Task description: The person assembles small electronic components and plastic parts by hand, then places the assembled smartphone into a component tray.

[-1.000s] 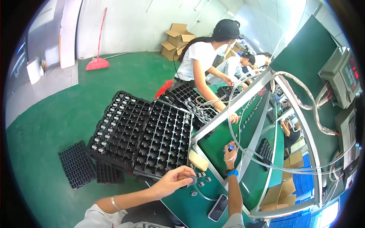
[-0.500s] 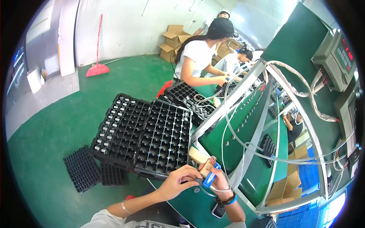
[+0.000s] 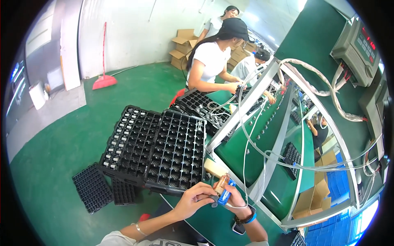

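Clock directions run from my two hands, with twelve straight ahead of me.

My left hand (image 3: 192, 203) pinches a small dark piece (image 3: 214, 200) between thumb and fingertips. My right hand (image 3: 237, 199) is closed around a blue and amber device (image 3: 222, 185), its amber cylinder tilted up toward one o'clock. The dark piece sits at the device's lower end, at the device's seven o'clock; I cannot tell whether the two touch or are apart.

Just beyond my hands, at twelve, lies a cream-coloured block (image 3: 215, 169). At eleven is a black pocketed tray (image 3: 177, 151), with a few metal parts near its top right corner. Next to it, at ten, a second black tray (image 3: 137, 141) carries rows of small metal cylinders (image 3: 121, 137) along its left side. Two more dark trays (image 3: 92, 188) lie on the green floor (image 3: 49, 164) at nine.

A phone (image 3: 238, 227), partly hidden by my right wrist, lies at five. At one o'clock, a line of small metal parts (image 3: 262, 132) runs along a green work surface (image 3: 246, 158) behind a pale metal frame (image 3: 242, 117). Farther off, near twelve, a co-worker (image 3: 208, 61) in a dark cap and white top looks down at work. Between one and two hangs a grey control box (image 3: 356, 53) with a red display.
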`<action>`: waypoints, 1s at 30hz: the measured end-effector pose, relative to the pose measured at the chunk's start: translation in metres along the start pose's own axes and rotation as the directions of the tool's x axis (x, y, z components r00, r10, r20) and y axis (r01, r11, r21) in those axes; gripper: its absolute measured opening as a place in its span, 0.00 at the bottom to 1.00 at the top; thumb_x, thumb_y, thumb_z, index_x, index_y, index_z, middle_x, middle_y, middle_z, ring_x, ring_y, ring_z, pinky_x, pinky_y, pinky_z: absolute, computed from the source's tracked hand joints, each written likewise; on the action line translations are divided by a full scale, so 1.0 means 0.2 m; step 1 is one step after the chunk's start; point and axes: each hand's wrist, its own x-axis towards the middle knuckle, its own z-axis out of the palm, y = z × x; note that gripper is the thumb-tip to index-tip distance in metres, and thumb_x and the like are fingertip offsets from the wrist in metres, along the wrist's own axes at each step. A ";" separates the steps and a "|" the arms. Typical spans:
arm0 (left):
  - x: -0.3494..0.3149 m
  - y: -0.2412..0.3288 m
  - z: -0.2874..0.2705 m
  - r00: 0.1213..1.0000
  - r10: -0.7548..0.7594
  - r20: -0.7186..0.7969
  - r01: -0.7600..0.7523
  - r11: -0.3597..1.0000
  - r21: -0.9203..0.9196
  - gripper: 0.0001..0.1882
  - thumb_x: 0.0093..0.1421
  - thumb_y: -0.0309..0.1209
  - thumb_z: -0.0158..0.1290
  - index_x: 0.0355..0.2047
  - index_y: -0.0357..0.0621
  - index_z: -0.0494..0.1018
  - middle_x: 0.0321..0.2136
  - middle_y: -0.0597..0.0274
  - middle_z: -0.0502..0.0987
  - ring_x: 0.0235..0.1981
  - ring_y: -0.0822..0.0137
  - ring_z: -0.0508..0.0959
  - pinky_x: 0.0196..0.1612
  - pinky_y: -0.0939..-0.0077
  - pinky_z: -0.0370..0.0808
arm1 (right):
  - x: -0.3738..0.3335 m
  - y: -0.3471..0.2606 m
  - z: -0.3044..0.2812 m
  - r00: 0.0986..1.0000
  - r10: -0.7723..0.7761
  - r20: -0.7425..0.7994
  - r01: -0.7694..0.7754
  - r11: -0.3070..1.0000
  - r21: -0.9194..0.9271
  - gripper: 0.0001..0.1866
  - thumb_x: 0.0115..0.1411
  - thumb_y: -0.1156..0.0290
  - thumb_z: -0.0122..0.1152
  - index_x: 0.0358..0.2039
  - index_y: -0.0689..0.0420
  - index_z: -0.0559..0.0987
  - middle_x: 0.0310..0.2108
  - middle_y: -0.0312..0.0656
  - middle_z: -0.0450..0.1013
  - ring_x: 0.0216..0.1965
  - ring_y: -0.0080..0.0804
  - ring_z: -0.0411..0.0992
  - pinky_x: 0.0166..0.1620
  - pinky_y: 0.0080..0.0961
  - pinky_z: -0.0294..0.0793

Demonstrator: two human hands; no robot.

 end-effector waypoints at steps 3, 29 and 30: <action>0.00 -0.03 0.01 0.996 0.085 -0.008 -0.084 0.995 0.061 0.11 0.51 0.16 0.51 0.36 0.35 0.71 0.40 0.61 0.63 0.38 0.71 0.73 0.40 0.83 0.71 | 0.00 0.00 0.01 1.000 -0.007 0.003 0.007 1.000 0.028 0.24 0.54 0.57 0.51 0.43 0.64 0.66 0.37 0.44 0.69 0.37 0.30 0.70 0.43 0.23 0.69; 0.41 0.24 -0.20 0.965 0.233 0.122 -0.239 0.588 0.773 0.12 0.47 0.27 0.55 0.33 0.41 0.70 0.33 0.55 0.70 0.37 0.60 0.71 0.40 0.70 0.69 | 0.26 -0.10 -0.37 0.936 -0.264 -0.233 0.128 0.872 -0.472 0.21 0.53 0.63 0.55 0.43 0.65 0.68 0.34 0.39 0.69 0.38 0.25 0.68 0.43 0.20 0.66; 0.49 0.24 -0.27 0.971 0.207 0.118 -0.211 0.520 0.827 0.10 0.48 0.27 0.53 0.33 0.41 0.70 0.32 0.55 0.70 0.37 0.58 0.71 0.41 0.69 0.68 | 0.34 -0.07 -0.45 0.881 -0.458 -0.122 0.266 0.691 -0.672 0.20 0.53 0.65 0.55 0.41 0.66 0.69 0.32 0.39 0.70 0.35 0.24 0.68 0.41 0.20 0.66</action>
